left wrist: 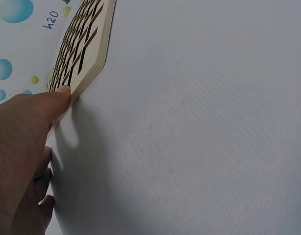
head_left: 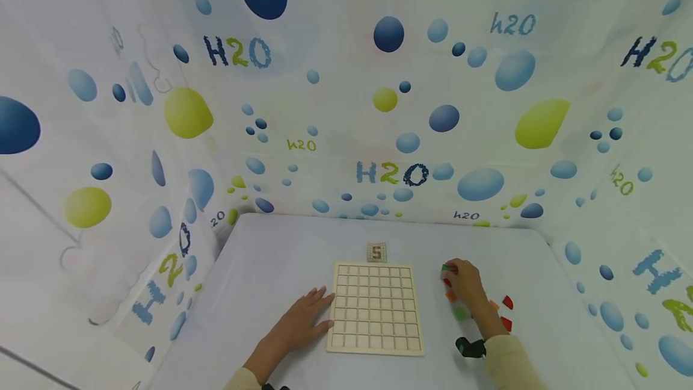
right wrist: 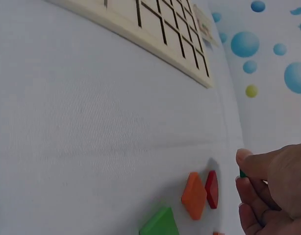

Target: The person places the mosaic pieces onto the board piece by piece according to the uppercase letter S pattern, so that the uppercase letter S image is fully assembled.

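A pale wooden board (head_left: pixel 375 315) divided into square compartments lies in the middle of the table. At its left edge rests my left hand (head_left: pixel 302 322), fingers extended; in the left wrist view the thumb (left wrist: pixel 62 95) touches the rim. To the right of the board, my right hand (head_left: pixel 467 284) pinches a small green piece (head_left: pixel 446 268) between thumb and fingers. Only a sliver of that piece shows in the right wrist view. Below the right hand lie an orange piece (right wrist: pixel 193 197), a red piece (right wrist: pixel 212 189) and another green piece (right wrist: pixel 160 224).
A small gridded card (head_left: pixel 376 252) with a reddish S-like figure lies just beyond the board. More red pieces (head_left: pixel 507 302) and an orange one (head_left: pixel 494 305) lie right of the right forearm. A white curtain (head_left: pixel 346 107) with blue and green spots surrounds the table.
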A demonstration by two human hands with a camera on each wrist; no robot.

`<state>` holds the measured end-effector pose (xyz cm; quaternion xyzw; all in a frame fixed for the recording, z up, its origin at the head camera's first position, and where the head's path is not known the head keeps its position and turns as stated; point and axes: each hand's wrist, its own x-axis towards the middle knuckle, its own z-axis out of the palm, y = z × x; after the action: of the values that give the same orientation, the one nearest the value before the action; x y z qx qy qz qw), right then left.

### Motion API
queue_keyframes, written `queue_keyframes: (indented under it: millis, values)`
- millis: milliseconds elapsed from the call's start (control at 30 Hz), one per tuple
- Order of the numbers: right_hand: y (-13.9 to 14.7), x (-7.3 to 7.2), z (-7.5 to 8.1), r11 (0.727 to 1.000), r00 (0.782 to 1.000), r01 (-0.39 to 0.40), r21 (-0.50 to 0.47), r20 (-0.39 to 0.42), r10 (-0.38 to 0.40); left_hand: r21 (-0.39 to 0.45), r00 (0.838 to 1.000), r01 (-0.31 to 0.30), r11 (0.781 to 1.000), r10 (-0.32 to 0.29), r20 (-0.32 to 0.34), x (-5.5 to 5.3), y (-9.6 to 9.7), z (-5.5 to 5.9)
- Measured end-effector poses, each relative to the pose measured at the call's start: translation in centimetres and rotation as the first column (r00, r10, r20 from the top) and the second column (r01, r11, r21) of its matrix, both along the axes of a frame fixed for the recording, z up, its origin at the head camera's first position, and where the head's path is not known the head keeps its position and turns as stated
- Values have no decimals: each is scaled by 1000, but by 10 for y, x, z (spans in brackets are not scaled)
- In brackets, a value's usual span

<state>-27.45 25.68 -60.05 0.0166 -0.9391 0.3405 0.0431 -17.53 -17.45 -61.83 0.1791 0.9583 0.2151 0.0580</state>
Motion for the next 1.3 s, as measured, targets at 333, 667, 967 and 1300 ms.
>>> queue_keyframes:
  millis: [333,667,967,1300]
  values:
    - [-46,-1,-2,996,996,-82,-34,-41,80,12,1000,4,1000,-4,4,1,0,4]
    - [-88,2,-7,983,984,-179,-49,-14,178,8,1000,0,1000,0,14,1,0,0]
    - [-109,6,-9,971,971,-239,-24,-19,238,10,1000,3,1000,-3,0,3,1,2]
    - [-122,9,-14,953,953,-302,12,-12,302,20,1000,12,1000,-12,-7,2,0,-1]
